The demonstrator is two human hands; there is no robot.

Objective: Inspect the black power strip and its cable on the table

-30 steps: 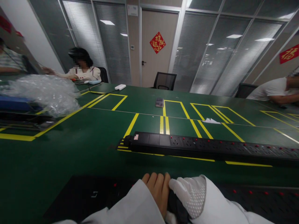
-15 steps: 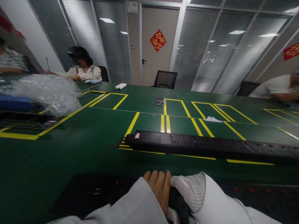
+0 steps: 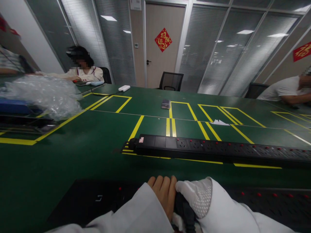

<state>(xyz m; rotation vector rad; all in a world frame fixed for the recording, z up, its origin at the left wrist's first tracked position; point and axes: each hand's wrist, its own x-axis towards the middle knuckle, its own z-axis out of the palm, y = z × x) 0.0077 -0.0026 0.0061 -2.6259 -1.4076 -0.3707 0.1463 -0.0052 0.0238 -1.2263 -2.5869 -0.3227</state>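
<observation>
Both of my hands are close together at the bottom middle, over a black power strip (image 3: 272, 202) with red lights. My left hand (image 3: 164, 191) is bare, its fingers pressed together and curled downward; what lies under them is hidden. My right hand (image 3: 195, 194) wears a white dotted glove and is closed around a black plug (image 3: 186, 212), which shows below and between the two hands. The plug's front end cannot be seen. Beyond my hands, a second black power strip (image 3: 218, 150) lies across the table.
Yellow tape lines mark the green table (image 3: 102, 145). Clear plastic wrap (image 3: 48, 97) is heaped at left over a blue object. A small dark object (image 3: 165, 104), white paper (image 3: 220, 122) and a white device (image 3: 124, 88) lie farther back. Other people sit at left and right.
The whole view has shifted slightly left and up. My hands keep the same closed pose over the near power strip.
</observation>
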